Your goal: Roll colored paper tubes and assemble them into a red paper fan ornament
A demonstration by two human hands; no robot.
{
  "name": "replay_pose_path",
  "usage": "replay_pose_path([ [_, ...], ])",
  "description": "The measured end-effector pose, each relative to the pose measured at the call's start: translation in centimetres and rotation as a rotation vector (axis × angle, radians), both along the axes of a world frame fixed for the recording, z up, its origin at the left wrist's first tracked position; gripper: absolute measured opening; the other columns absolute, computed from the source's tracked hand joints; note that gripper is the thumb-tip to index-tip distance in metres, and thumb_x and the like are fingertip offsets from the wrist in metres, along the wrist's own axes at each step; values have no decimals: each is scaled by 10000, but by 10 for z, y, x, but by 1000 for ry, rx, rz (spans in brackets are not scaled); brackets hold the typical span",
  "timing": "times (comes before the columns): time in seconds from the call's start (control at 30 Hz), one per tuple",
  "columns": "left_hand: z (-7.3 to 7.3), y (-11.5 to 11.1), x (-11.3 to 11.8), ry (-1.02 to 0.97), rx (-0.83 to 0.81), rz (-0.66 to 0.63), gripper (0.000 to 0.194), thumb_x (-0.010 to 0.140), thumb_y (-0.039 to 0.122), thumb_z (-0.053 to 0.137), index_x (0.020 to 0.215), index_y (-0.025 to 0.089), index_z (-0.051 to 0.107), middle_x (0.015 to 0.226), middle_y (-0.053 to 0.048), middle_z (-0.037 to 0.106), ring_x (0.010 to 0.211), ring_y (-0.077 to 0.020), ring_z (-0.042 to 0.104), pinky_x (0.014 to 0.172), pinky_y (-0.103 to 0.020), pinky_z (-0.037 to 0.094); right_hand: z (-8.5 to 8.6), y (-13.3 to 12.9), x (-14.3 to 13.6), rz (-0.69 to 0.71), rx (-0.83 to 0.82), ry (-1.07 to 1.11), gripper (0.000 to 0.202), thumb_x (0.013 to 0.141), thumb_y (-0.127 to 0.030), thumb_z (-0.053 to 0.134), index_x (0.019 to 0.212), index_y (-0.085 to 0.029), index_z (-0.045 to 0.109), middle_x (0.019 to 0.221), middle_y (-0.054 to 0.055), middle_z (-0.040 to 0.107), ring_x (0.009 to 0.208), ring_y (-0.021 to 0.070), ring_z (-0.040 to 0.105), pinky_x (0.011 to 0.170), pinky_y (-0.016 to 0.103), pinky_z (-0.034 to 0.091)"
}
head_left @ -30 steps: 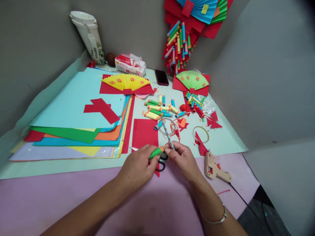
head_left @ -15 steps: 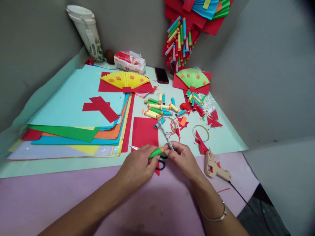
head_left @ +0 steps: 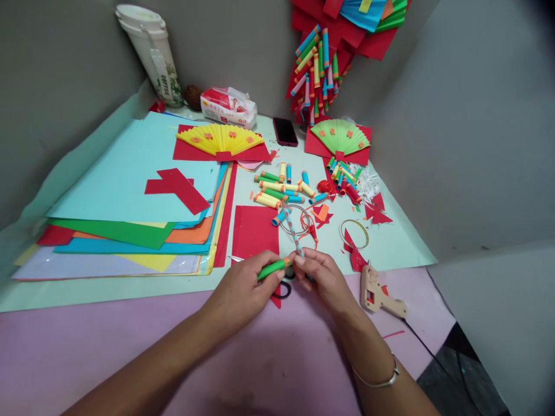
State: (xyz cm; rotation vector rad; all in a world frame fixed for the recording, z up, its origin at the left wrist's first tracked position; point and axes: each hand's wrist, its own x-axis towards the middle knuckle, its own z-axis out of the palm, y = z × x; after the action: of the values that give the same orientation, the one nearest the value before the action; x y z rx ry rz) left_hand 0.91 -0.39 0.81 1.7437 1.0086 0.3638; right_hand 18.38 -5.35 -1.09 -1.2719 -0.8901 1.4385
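Between its thumb and fingers, my left hand [head_left: 245, 286] holds a green paper tube [head_left: 273, 268] with an orange band at its right end. My right hand [head_left: 319, 274] pinches a thin patterned stick [head_left: 291, 226] that slants up and to the left, and its fingertips meet the banded end of the tube. Black-handled scissors [head_left: 284, 290] lie partly hidden beneath my hands, over red paper. Several rolled paper tubes [head_left: 272, 186] in yellow, green and blue lie beyond the hands. A red paper sheet [head_left: 255, 231] is just past my left hand.
Stacked coloured paper [head_left: 130, 173] fills the left. A glue gun [head_left: 377, 294] with a black cord lies right of my right hand. Further back are a yellow fan [head_left: 221, 140], a green fan [head_left: 340, 137], a phone [head_left: 285, 132], a tissue pack [head_left: 229, 107] and a cup [head_left: 151, 58].
The patterned stick has tilted more upright and sits lower in my right hand. The green tube has shifted slightly and lies a little flatter.
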Motion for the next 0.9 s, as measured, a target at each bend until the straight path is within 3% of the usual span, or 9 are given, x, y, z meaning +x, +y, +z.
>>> replay_pose_path([
  [0.17, -6, 1, -1, -86, -88, 65, 239, 892, 399, 539, 1043, 222, 595, 905, -23, 694, 818, -205, 629, 722, -302, 424, -2, 1, -1, -8, -33, 16, 193, 824, -349, 656, 836, -157, 647, 531, -69, 423, 457, 69, 322, 452, 225, 205],
  [0.3, -13, 4, -2, -237, -263, 86, 257, 875, 397, 571, 1036, 197, 589, 954, -42, 675, 855, -199, 618, 737, -302, 428, -3, 1, -2, -14, -35, 44, 172, 812, -319, 661, 864, -156, 658, 522, -71, 435, 453, 65, 327, 453, 218, 213],
  [0.5, -19, 8, -4, -335, -412, 55, 228, 883, 401, 571, 917, 178, 602, 612, 60, 495, 518, -88, 395, 520, -238, 282, -2, 1, -4, -16, -33, 57, 129, 794, -278, 679, 861, -175, 640, 539, -77, 444, 455, 60, 313, 446, 206, 198],
  [0.7, -13, 7, -5, -448, -535, 59, 267, 883, 420, 553, 877, 161, 615, 715, -15, 624, 618, -134, 565, 619, -273, 431, -3, -2, 1, 50, 5, 36, 98, 814, -260, 664, 842, -171, 635, 586, -66, 481, 496, 63, 331, 482, 208, 240],
  [0.9, -11, 4, -4, -455, -726, 34, 190, 847, 342, 568, 846, 153, 589, 759, -48, 658, 605, -169, 636, 587, -293, 481, -4, -3, 0, 182, 46, 103, 101, 850, -262, 648, 879, -166, 633, 714, 5, 630, 635, 122, 536, 620, 254, 377],
])
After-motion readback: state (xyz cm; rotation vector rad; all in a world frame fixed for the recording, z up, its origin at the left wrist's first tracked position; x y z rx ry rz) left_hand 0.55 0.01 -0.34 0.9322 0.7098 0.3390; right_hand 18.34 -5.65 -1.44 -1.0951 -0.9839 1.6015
